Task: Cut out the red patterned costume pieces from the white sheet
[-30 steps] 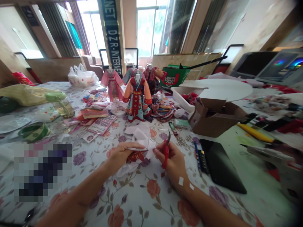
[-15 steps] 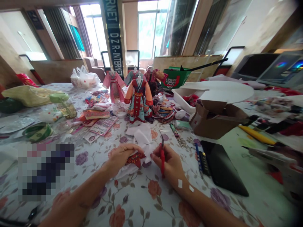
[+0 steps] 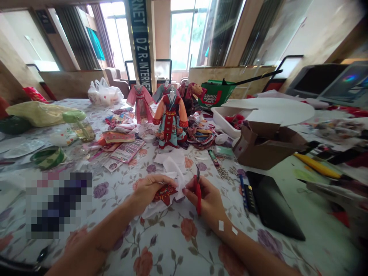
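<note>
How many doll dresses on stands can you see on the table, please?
4: an orange and teal dress in front, a pink dress back left, a blue dress behind, and a red dress back right. Others may be hidden.

Where are your arms?

Both reach in from low down, my left forearm (image 3: 97, 234) and my right forearm (image 3: 247, 251) angling toward each other.

And the hands?

My left hand (image 3: 149, 190) curls over, palm down, fingers together. My right hand (image 3: 205, 195) sits just beside it, fingers closed in a pinch.

Anything on the skin?

Two small white patches (image 3: 220, 225) above my right wrist.
</note>
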{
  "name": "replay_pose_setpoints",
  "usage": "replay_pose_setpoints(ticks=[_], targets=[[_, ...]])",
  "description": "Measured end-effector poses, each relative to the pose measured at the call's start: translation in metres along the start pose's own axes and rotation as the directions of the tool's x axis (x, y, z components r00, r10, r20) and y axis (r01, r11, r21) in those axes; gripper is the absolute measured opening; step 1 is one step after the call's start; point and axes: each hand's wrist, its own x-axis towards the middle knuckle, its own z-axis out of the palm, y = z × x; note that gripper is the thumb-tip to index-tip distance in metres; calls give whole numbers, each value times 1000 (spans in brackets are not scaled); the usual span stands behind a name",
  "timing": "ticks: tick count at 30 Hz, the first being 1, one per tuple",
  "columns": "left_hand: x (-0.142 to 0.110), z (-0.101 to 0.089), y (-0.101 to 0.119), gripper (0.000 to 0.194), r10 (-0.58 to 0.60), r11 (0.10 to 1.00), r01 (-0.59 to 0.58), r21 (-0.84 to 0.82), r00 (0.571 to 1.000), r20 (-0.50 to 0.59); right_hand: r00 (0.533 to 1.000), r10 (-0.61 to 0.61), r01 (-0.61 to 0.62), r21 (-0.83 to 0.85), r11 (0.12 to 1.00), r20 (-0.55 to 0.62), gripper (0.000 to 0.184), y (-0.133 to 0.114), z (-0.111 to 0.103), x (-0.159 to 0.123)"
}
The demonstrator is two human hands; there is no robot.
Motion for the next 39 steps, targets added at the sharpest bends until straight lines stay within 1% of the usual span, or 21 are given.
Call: replay_pose_setpoints(ticks=[3, 6, 8, 9, 11, 13, 16, 19, 20, 22, 25, 29, 33, 35, 37, 38, 39], targets=[[0, 0, 2, 16, -55, 998, 55, 21, 998, -1, 1000, 5, -5, 0, 1000, -24, 17, 0, -1, 0], [0, -1, 4, 17, -102, 994, 102, -26, 995, 9, 999, -5, 4, -19, 1000, -38, 16, 0, -2, -1], [0, -2, 4, 20, -85, 996, 86, -18, 996, 19, 999, -18, 17, -31, 999, -40, 16, 0, -1, -1], [-1, -2, 4, 21, -62, 998, 62, 14, 998, 4, 999, -27, 25, -37, 999, -44, 16, 0, -1, -1], [-1, -1, 3, 23, -1, 996, 7, 94, 998, -57, 998, -39, 36, -53, 998, -53, 18, 0, -1, -2], [-2, 0, 2, 23, 35, 990, -20, 141, 994, -105, 998, -38, 35, -60, 998, -56, 20, 0, 0, -2], [-3, 3, -1, 22, 57, 992, -43, 122, 992, -116, 998, -18, 15, -52, 999, -60, 23, 1, -1, -2], [-3, 5, -3, 18, 113, 990, -105, 90, 990, -85, 998, -17, 15, -40, 999, -62, 24, 0, -1, -2], [-3, 5, -4, 19, 107, 992, -102, 77, 992, -68, 998, -22, 20, -38, 999, -60, 24, 0, -1, -2], [-2, 6, -5, 23, 63, 997, -61, 56, 997, -45, 998, -31, 28, -35, 999, -62, 24, 0, -1, -2], [-2, 5, -5, 29, 23, 999, -21, 42, 999, -48, 998, -27, 26, -24, 999, -55, 23, 1, 0, -2], [-2, 5, -5, 28, 59, 997, -53, 56, 992, -108, 999, -15, 14, -32, 999, -42, 23, 3, 1, -2], [-3, 7, -6, 31, 46, 998, -40, 42, 987, -155, 999, 11, -12, -54, 998, -32, 23, 1, 1, -3], [-3, 8, -7, 33, 37, 999, -33, 22, 983, -179, 997, 23, -26, -43, 999, -77, 22, -3, -1, -5], [-2, 8, -7, 35, 41, 999, -42, 1, 973, -227, 992, 44, -44, 6, 999, -118, 23, -8, -2, -7], [-2, 7, -7, 35, 57, 998, -61, -8, 965, -258, 993, 62, -58, 40, 997, -101, 27, -11, -2, -8], [-2, 6, -6, 34, 83, 996, -90, -13, 954, -287, 995, 92, -88, 75, 993, -45, 31, -13, -1, -10]])
